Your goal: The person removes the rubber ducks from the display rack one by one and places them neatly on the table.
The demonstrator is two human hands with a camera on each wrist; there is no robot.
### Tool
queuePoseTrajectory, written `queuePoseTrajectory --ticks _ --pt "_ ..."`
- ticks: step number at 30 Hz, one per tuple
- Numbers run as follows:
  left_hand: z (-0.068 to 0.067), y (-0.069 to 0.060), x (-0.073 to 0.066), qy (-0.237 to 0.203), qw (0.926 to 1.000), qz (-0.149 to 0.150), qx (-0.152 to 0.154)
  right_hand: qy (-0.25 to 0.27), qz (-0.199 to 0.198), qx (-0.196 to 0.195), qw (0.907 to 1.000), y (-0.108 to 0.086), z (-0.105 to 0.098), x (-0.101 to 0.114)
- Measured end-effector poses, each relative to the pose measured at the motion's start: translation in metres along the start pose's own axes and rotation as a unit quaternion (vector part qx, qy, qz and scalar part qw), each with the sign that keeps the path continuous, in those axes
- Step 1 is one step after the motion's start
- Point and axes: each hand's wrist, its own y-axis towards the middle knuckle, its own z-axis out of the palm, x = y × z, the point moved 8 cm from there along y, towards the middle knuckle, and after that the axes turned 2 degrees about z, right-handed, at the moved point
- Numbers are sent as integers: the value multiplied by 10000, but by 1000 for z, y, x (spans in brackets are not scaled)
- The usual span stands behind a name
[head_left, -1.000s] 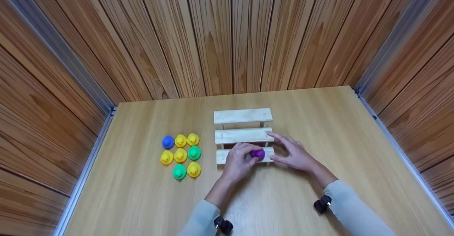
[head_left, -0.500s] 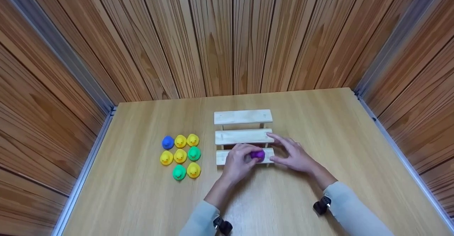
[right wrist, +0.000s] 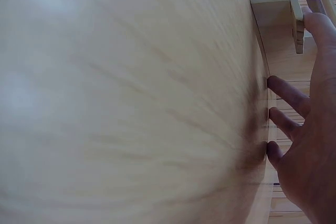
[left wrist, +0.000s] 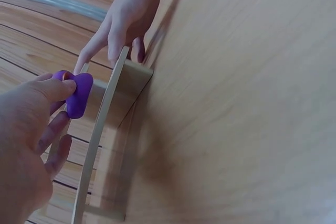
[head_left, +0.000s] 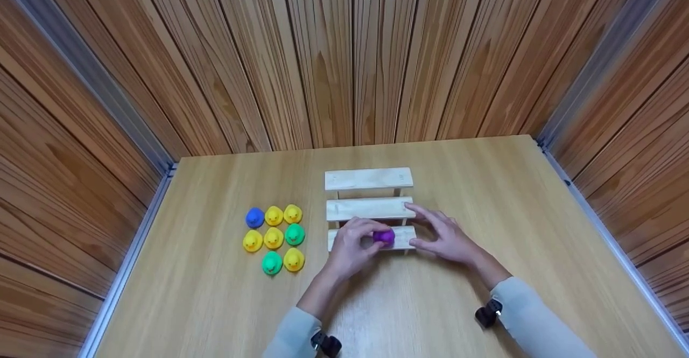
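Note:
A purple rubber duck (head_left: 384,237) is pinched between the thumb and fingers of my left hand (head_left: 351,247). In the left wrist view the duck (left wrist: 79,94) shows a bit of orange, and a small gap appears between it and the front plank. The pale wooden three-step stand (head_left: 369,208) has its lowest step partly covered by that hand. At the stand's right end is my right hand (head_left: 444,235), fingers spread, with the index at the middle step and the thumb by the lowest one. Its other fingertips (right wrist: 273,150) touch the table in the right wrist view.
Left of the stand, several rubber ducks sit in a group: yellow ones (head_left: 273,237), green ones (head_left: 272,262) and a blue one (head_left: 254,217). Wood-patterned walls (head_left: 334,56) enclose the table (head_left: 215,304) at the back and sides.
My left hand has shifted slightly left along the lowest step, bringing the purple duck with it. The right hand stays at the stand's right end.

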Motion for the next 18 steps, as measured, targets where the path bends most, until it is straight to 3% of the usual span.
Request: queuePoseTrajectory --ticks 18 --pt "-45 -23 21 -397 9984 -355 176 44 -105 -9 9999 0 -1 3"
